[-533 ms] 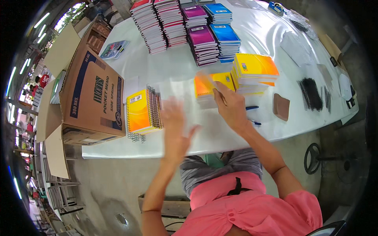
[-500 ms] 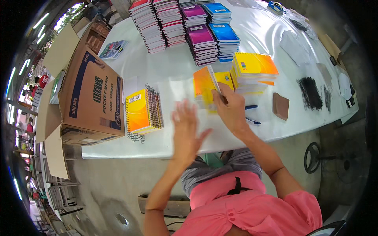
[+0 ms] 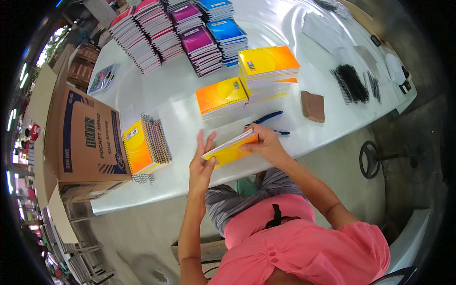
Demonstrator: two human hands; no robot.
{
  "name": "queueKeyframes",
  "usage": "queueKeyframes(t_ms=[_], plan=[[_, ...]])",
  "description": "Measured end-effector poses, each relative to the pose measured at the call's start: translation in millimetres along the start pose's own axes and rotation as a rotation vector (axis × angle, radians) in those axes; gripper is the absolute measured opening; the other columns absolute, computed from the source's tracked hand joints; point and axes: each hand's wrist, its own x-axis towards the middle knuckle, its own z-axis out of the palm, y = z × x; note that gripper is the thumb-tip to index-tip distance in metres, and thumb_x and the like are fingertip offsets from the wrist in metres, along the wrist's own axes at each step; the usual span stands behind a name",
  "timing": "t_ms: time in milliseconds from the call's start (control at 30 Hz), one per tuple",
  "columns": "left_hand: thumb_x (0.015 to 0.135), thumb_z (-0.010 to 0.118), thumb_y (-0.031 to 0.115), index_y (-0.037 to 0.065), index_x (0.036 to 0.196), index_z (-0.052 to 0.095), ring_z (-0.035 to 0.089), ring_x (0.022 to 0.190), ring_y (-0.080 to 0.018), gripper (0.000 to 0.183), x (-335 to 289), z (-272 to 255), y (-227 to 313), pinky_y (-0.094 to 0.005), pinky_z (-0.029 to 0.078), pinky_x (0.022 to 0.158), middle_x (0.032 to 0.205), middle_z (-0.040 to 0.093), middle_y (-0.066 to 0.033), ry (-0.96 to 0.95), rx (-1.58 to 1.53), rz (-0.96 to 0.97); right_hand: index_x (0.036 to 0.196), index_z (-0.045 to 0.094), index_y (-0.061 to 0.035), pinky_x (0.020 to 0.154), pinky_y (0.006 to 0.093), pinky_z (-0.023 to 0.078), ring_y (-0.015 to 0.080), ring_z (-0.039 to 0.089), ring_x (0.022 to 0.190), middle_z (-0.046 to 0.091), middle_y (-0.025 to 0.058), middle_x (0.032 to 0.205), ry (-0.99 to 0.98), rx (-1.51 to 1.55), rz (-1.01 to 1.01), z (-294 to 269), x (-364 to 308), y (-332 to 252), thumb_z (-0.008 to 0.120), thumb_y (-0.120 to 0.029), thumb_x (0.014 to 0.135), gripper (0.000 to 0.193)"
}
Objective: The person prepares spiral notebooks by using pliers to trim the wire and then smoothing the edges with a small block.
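Observation:
A small yellow and orange memo notebook (image 3: 230, 150) is tilted up between my hands above the near edge of the table. My left hand (image 3: 202, 167) pinches its left end with the thumb on the cover, other fingers raised and spread. At its right end, my right hand (image 3: 267, 146) is closed on it. No wire coil shows on this notebook. Just beyond it lie blue-handled pliers (image 3: 266, 118), partly hidden by my right hand. Farther back are two stacks of similar notebooks, a lower one (image 3: 221, 98) and a taller one (image 3: 269, 61).
Wire-bound yellow notebooks (image 3: 137, 147) lie left, beside an open cardboard box (image 3: 92, 137). Red (image 3: 159, 33), purple (image 3: 199, 45) and blue notebook stacks (image 3: 227, 35) stand at the back. A brown block (image 3: 313, 107) and black wire coils (image 3: 350, 84) lie right.
My right hand has brought a notebook from the lower yellow stack toward me, and my left hand now grips its other end. The view has shifted, moving the table's things leftward.

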Motion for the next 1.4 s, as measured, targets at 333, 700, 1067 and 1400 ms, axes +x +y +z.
queueKeyframes(t_ms=[333, 700, 1067, 1400], plan=[[0.089, 0.068, 0.012, 0.018, 0.156, -0.008, 0.015, 0.149, -0.0317, 0.102, -6.0, 24.0, 1.3, -0.0417, 0.018, 0.118, 0.160, 0.021, -0.0181, 0.234, 0.004, 0.048, 0.096, 0.052, -0.0058, 0.083, 0.0308, 0.049, 0.0176, 0.058, 0.096, 0.057, 0.0070, 0.103, 0.234, -0.243, -0.430, 29.4, -0.7, 4.3, 0.077, 0.008, 0.070, 0.039], [0.092, 0.060, 0.036, 0.003, 0.147, 0.033, 0.018, 0.145, -0.0435, 0.070, 31.2, 66.0, 45.9, -0.0626, 0.014, 0.113, 0.154, 0.030, -0.0208, -0.065, 1.525, 0.285, 0.105, 0.053, -0.0025, 0.083, 0.0383, 0.048, 0.0331, 0.056, 0.099, 0.052, 0.0142, 0.106, 0.221, -0.381, -0.449, 10.5, -2.2, 16.4, 0.079, 0.000, 0.069, 0.044], [0.095, 0.056, 0.023, 0.023, 0.145, 0.043, 0.058, 0.120, -0.0306, 0.051, 33.7, 63.9, 46.9, -0.0418, 0.050, 0.094, 0.137, 0.057, -0.0065, -0.188, 1.425, 0.136, 0.089, 0.067, -0.0041, 0.077, 0.0432, 0.045, 0.0310, 0.058, 0.093, 0.063, 0.0125, 0.099, 1.186, -1.472, -0.079, -298.9, 3.6, -51.3, 0.066, -0.009, 0.080, 0.010], [0.093, 0.061, 0.026, 0.020, 0.144, 0.044, 0.064, 0.108, -0.0322, 0.054, 34.9, 58.2, 41.0, -0.0405, 0.055, 0.080, 0.125, 0.063, -0.0172, -0.098, 1.406, 0.038, 0.099, 0.066, -0.0038, 0.080, 0.0461, 0.047, 0.0326, 0.061, 0.094, 0.061, 0.0162, 0.097, 1.007, -1.408, -0.217, -306.4, 5.8, -47.4, 0.062, -0.011, 0.084, 0.018]])
